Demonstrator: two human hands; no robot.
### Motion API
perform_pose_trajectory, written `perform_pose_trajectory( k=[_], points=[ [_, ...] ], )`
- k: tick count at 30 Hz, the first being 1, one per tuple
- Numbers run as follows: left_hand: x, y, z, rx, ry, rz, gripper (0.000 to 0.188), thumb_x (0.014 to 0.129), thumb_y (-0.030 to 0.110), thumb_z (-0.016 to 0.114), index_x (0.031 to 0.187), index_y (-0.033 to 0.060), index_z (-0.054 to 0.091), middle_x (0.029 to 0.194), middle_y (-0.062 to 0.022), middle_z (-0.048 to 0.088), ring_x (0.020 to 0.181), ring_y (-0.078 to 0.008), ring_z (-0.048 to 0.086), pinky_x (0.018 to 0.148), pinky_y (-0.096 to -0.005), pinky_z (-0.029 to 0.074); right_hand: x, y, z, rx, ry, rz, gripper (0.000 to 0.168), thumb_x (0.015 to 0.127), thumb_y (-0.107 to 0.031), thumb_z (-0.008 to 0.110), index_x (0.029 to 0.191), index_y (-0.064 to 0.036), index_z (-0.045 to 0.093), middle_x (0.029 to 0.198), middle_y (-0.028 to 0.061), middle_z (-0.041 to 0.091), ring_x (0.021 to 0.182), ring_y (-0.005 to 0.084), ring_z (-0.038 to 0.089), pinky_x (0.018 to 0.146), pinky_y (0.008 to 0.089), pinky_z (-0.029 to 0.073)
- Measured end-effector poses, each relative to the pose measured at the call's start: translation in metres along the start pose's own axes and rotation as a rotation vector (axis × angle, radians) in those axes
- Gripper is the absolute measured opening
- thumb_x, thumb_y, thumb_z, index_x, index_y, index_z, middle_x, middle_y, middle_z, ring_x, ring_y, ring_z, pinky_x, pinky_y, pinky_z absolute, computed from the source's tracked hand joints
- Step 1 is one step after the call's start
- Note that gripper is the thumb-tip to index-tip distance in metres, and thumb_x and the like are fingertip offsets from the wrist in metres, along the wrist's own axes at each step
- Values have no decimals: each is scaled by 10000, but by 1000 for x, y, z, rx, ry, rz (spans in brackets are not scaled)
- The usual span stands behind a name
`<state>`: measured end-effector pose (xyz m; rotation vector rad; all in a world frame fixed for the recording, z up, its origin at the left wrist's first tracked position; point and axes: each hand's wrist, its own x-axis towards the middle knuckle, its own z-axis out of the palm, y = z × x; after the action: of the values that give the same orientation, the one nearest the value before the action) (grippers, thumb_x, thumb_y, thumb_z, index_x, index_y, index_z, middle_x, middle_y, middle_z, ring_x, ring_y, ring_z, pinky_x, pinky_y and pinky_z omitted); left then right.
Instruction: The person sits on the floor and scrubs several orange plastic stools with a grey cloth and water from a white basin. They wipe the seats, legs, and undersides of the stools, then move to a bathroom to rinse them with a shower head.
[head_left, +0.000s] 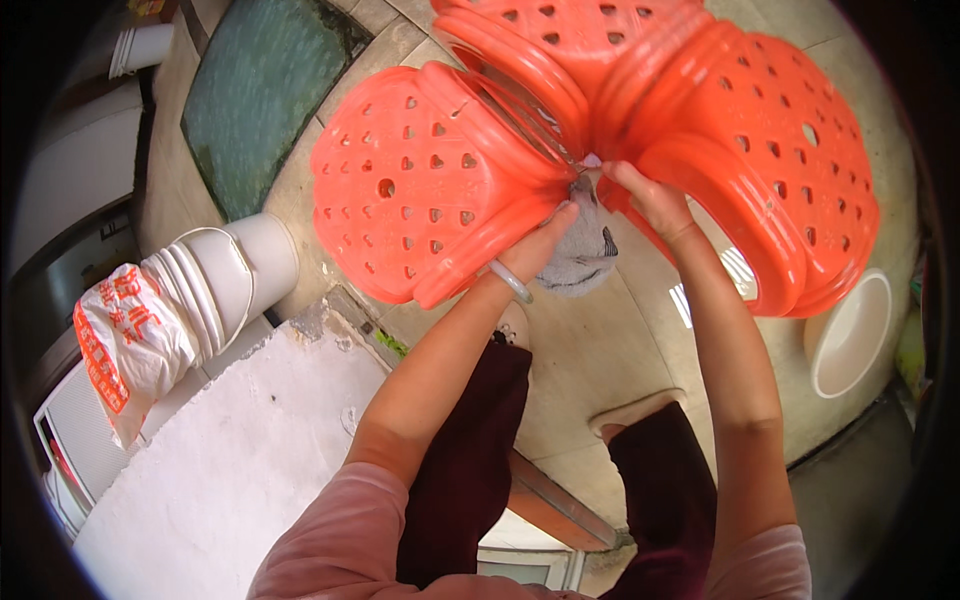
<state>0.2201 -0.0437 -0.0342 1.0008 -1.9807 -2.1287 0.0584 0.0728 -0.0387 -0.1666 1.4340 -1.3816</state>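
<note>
Three orange plastic stools with heart-shaped holes lie before me, their seats turned towards the camera: a left stool (420, 180), a right stool (787, 150) and a top stool (577, 30) cut by the picture's edge. They meet in the middle. My left hand (536, 244), with a pale bangle at the wrist, rests against the left stool and grips a grey cloth (581, 259) that hangs below the meeting point. At that point my right hand (652, 199) pinches a small pale piece (592, 160), too small to name. Some fingers of both hands are hidden.
White buckets (247, 262) lie stacked on their side at the left, with a printed plastic bag (135, 337) over one end. A white basin (855, 337) stands on the tiled floor (600, 330) at the right. A whitewashed ledge (247, 450) borders my left side.
</note>
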Motion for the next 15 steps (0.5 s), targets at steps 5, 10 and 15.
perform_pose_trajectory(
  k=[5, 10, 15],
  points=[
    [-43, 70, 2, 34, 69, -392, 398, 903, 297, 606, 1176, 8, 613, 1139, -90, 639, 1034, -196, 584, 920, -317, 443, -36, -44, -20, 55, 325, -204, 283, 767, -199, 669, 960, 8, 667, 977, 49, 643, 896, 163, 576, 812, 291, 445],
    [-58, 140, -40, -587, 132, -472, 373, 894, 239, 598, 1162, -20, 613, 1093, -109, 658, 967, -218, 630, 881, -332, 489, -83, -140, -60, 431, 437, -198, 283, 817, -252, 616, 993, -30, 622, 994, 57, 629, 952, 200, 580, 895, 334, 437],
    [-116, 233, -94, -922, 41, -441, 362, 895, 181, 565, 1183, -38, 579, 1150, -133, 626, 1045, -225, 607, 920, -360, 485, -176, -230, -119, 436, 553, -124, 310, 815, -256, 577, 1074, -88, 611, 1100, 45, 624, 1067, 216, 559, 960, 391, 441]
  ],
)
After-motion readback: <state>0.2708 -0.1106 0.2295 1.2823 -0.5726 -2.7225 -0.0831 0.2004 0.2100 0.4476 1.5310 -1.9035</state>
